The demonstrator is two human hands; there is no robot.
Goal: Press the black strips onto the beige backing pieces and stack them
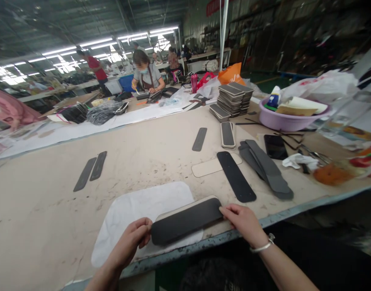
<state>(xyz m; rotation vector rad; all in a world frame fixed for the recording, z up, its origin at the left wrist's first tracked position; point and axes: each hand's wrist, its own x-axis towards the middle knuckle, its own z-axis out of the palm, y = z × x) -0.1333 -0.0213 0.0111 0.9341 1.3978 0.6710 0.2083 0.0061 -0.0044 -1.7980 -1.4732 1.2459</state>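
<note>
Between my hands, near the table's front edge, I hold a long dark grey panel with rounded ends [187, 220]. My left hand [135, 234] pinches its left end, and my right hand [241, 220] pinches the right end. A cream-coloured piece of similar shape [185, 208] shows along the panel's far edge; whether the two touch is unclear. Beneath lies a white sheet with rounded corners [118, 218]. Right of it a black panel [236, 177] rests across a cream strip [205, 167]. Several loose grey panels [266, 167] overlap farther right.
Stacked small panels [232, 99] stand at the back, with a shorter pile [227, 135] nearer. A purple basin [291, 117], a phone [275, 146] and crumpled tissue [300, 161] occupy the right. Small dark strips [90, 171] lie left. A co-worker [147, 74] works across the table.
</note>
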